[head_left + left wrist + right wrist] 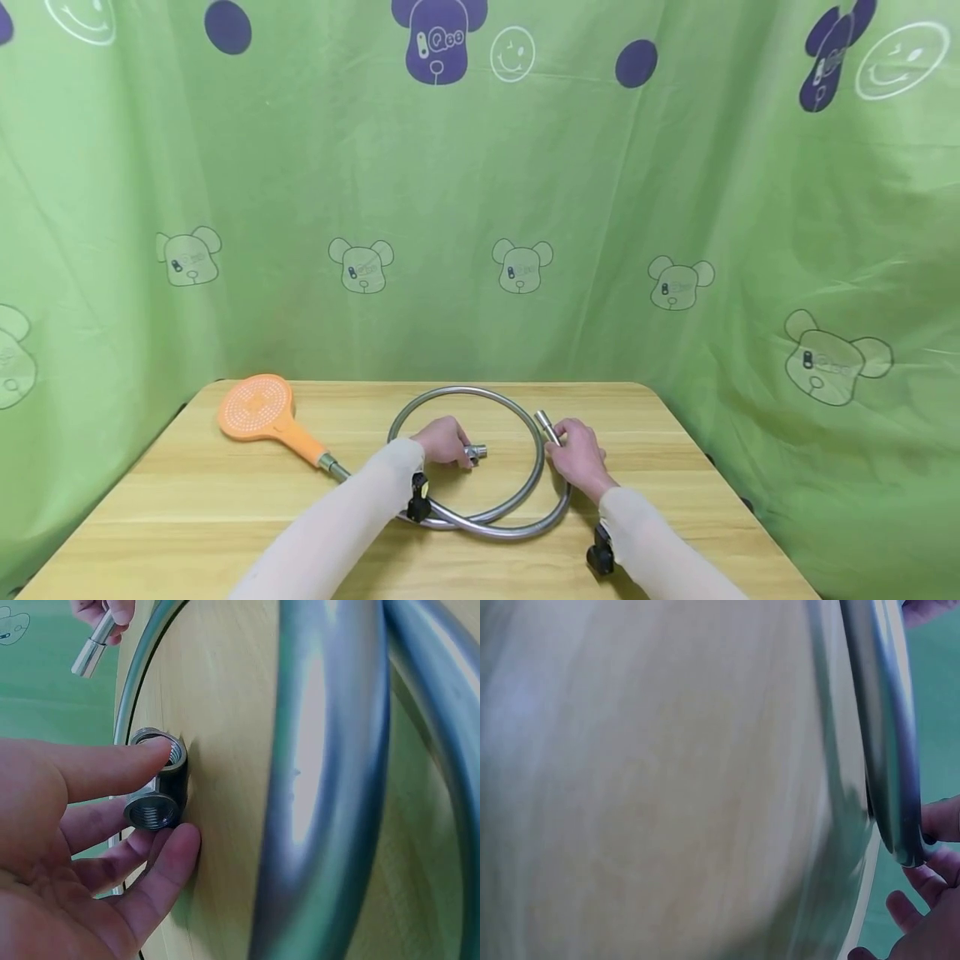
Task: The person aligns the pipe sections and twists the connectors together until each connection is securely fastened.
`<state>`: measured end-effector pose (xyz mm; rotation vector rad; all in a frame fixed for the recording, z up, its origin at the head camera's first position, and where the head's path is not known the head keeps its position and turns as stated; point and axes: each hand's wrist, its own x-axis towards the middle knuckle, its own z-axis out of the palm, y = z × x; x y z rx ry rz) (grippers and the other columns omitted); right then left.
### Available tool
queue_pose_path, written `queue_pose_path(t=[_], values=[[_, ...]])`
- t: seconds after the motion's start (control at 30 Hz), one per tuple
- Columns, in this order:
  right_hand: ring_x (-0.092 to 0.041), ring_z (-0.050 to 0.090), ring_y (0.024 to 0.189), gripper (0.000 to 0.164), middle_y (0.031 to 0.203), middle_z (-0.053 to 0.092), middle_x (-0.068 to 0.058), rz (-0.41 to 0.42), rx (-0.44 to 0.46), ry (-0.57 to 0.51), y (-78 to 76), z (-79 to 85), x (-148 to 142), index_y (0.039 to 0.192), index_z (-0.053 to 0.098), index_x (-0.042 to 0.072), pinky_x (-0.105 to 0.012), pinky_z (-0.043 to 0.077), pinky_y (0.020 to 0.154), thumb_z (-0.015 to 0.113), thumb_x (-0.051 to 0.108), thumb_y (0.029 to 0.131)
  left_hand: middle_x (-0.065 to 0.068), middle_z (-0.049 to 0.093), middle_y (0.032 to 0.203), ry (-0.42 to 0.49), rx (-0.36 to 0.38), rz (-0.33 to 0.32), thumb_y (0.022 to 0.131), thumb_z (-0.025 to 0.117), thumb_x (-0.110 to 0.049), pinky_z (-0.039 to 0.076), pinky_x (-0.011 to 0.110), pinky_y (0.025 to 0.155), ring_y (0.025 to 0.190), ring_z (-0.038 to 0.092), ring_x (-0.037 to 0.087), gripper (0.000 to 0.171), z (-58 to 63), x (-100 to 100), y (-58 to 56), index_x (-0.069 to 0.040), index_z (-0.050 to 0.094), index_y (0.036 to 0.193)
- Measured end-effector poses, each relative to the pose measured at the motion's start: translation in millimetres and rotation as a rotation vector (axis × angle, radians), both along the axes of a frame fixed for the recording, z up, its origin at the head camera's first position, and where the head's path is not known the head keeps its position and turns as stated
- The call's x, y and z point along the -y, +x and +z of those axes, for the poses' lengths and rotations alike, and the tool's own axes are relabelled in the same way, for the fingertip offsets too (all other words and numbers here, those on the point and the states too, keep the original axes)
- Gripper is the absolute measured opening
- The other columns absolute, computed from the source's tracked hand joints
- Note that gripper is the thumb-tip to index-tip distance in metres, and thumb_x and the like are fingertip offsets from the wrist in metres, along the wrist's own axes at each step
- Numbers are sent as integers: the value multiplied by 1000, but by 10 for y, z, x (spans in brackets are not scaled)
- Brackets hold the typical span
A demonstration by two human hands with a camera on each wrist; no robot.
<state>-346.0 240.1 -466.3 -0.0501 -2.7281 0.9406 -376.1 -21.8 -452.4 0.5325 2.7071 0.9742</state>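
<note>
- The person's left grip (442, 439) pinches a small metal pipe tee (472, 453) with thumb and fingers. From the head view, it sits inside the loop of shiny hose (322, 780).
- The right grip (579, 454) holds the hose's metal end piece (546, 424), between two and three o'clock from the tee.
- If these two parts should meet, I think it helps to line them up straight, keep the thumb off the holes and let the hose lie loose.
- Count: one orange shower head (258, 408), between nine and ten o'clock from the tee; one hose; one tee, two screw holes showing; two grips; one desk (645, 442).
</note>
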Motion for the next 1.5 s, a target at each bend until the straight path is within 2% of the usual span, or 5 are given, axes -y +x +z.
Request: queue_pose_path(t=[0.27, 0.57, 0.83, 1.13, 1.5], values=[[-32, 59, 104, 15, 104, 66, -9, 24, -14, 2, -42, -1, 40, 100, 65, 7, -60, 44, 87, 71, 11, 87, -2, 70, 70, 16, 1, 5, 74, 84, -7, 48, 21, 52, 54, 58, 11, 11, -38, 25, -44, -7, 79, 83], [-30, 59, 101, 13, 105, 66, -8, 36, -7, -16, -40, 12, 91, 100, 65, 9, -56, 43, 88, 71, 12, 89, 2, 71, 71, 67, 14, 32, 76, 83, -4, 57, 28, 61, 62, 68, 20, 16, -9, 66, -48, -2, 78, 91], [-37, 59, 115, 12, 118, 67, -15, 61, -17, -34, -41, 2, 132, 100, 66, 10, -63, 44, 95, 70, 10, 89, 3, 73, 72, 79, -8, 32, 78, 82, -8, 52, 24, 57, 68, 72, 27, 16, 39, 202, -87, -4, 78, 93], [-25, 61, 91, 15, 100, 67, -11, 114, -41, -99, -91, 19, 208, 105, 67, 4, -43, 53, 85, 68, 4, 90, 3, 75, 80, 102, -37, 68, 77, 81, -8, 48, 24, 58, 63, 65, 19, 24, 216, 315, -119, -9, 79, 101], [-25, 62, 94, 19, 100, 69, -12, 177, -75, -131, -149, -5, 284, 109, 67, 2, -48, 52, 92, 68, 1, 89, 7, 74, 84, 219, 54, 64, 81, 76, 2, 42, 19, 48, 50, 48, 8, 35, 314, 388, -127, 0, 72, 115]])
